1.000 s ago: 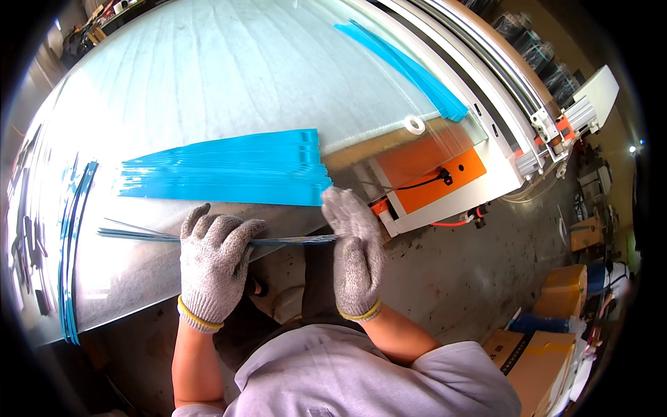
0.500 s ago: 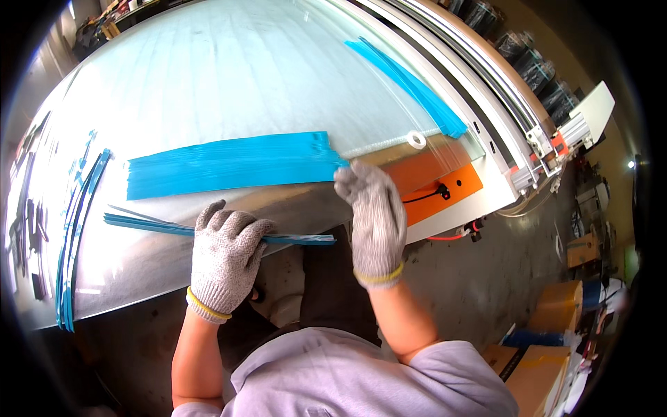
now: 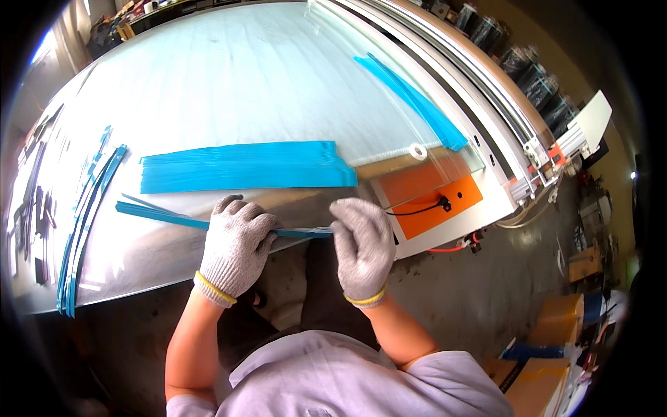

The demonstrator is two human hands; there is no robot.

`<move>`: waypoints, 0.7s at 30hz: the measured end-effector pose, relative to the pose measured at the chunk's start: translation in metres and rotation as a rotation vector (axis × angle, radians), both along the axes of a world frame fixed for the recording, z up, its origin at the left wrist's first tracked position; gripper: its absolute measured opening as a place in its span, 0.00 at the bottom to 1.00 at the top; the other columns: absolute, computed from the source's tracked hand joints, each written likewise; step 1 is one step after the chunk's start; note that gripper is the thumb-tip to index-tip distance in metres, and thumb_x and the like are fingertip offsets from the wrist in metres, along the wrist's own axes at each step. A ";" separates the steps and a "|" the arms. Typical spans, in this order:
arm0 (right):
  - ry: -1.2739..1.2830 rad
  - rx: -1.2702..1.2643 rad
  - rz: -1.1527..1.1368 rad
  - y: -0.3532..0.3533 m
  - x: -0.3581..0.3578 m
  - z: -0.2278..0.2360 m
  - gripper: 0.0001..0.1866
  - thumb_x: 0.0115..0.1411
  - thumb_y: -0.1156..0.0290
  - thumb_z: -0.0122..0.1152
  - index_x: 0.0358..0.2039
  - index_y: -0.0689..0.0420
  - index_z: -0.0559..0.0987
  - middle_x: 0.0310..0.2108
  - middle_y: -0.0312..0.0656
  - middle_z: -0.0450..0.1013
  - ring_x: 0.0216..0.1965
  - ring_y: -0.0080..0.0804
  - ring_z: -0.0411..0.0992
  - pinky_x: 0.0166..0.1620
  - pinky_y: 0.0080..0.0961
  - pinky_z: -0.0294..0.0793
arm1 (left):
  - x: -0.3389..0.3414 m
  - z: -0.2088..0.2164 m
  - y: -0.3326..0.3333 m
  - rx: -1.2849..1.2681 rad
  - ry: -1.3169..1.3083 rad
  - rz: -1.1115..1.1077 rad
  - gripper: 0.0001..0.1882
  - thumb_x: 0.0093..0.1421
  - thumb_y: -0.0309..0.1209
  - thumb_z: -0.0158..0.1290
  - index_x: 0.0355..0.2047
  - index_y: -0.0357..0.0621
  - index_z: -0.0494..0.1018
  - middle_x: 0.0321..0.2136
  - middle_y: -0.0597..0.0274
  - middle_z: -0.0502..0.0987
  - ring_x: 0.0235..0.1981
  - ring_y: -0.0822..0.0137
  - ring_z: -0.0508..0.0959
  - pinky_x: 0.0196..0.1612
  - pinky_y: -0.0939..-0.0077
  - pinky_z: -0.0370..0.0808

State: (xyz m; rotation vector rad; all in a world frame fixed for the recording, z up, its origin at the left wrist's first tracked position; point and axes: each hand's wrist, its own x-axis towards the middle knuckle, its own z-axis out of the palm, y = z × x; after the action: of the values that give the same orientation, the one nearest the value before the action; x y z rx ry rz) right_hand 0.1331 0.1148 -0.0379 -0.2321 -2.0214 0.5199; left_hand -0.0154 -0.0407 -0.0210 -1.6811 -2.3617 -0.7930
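Observation:
In my left hand [image 3: 236,247], in a pale knitted glove with a yellow cuff, is a thin bundle of long blue strips [image 3: 306,233]. The fingers wrap round it near its middle, above the table's near edge. One strip splays apart at its left end. My right hand [image 3: 363,243], gloved the same way, is at the bundle's right end with fingers stretched and thumb apart, its palm side against or very near the strip ends. Beyond both hands a wide stack of blue strips [image 3: 243,168] lies side by side on the table.
The large glass-like table top [image 3: 208,90] spreads ahead. More blue strips [image 3: 417,104] lie at the right, beside a white rail [image 3: 479,118]. Long narrow strips [image 3: 90,222] lie at the left. A white ring [image 3: 417,151] sits near an orange plate [image 3: 451,201] with a black cable. Cardboard boxes [image 3: 535,379] stand on the floor.
My right hand has come down and inward from the flat stack's right end to the end of the held bundle. My left hand keeps its hold and has shifted slightly right.

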 end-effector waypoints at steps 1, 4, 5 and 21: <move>-0.050 0.230 -0.021 0.001 0.004 0.003 0.17 0.59 0.73 0.64 0.49 0.59 0.81 0.44 0.42 0.77 0.39 0.38 0.75 0.44 0.34 0.74 | -0.001 0.007 0.003 -0.058 -0.031 -0.008 0.08 0.54 0.29 0.61 0.35 0.45 0.80 0.33 0.54 0.79 0.43 0.50 0.78 0.58 0.51 0.69; -0.362 0.485 -0.064 -0.009 0.009 0.014 0.22 0.55 0.69 0.64 0.52 0.58 0.80 0.47 0.41 0.77 0.36 0.35 0.72 0.40 0.32 0.72 | -0.010 0.022 0.010 -0.124 -0.171 -0.097 0.11 0.56 0.30 0.60 0.38 0.40 0.80 0.32 0.48 0.80 0.40 0.45 0.79 0.51 0.53 0.73; -0.399 0.564 -0.115 -0.008 0.004 0.009 0.23 0.54 0.67 0.63 0.51 0.58 0.80 0.45 0.40 0.75 0.34 0.35 0.70 0.38 0.31 0.71 | -0.013 0.025 0.011 -0.137 -0.243 -0.132 0.11 0.56 0.30 0.60 0.39 0.40 0.80 0.31 0.47 0.81 0.39 0.45 0.80 0.50 0.53 0.74; -0.614 -0.319 0.432 0.013 0.010 0.041 0.19 0.52 0.71 0.75 0.45 0.59 0.84 0.31 0.42 0.77 0.28 0.31 0.74 0.35 0.28 0.75 | 0.030 0.008 -0.037 0.461 -1.509 0.058 0.28 0.68 0.46 0.54 0.56 0.33 0.72 0.43 0.58 0.80 0.33 0.70 0.79 0.29 0.80 0.76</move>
State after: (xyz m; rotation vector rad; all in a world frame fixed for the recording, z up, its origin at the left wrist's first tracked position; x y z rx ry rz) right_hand 0.1434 0.1283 0.0026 -0.1552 -2.5944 1.1584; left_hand 0.0150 -0.0774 -0.0134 -0.7477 -2.3242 -3.0175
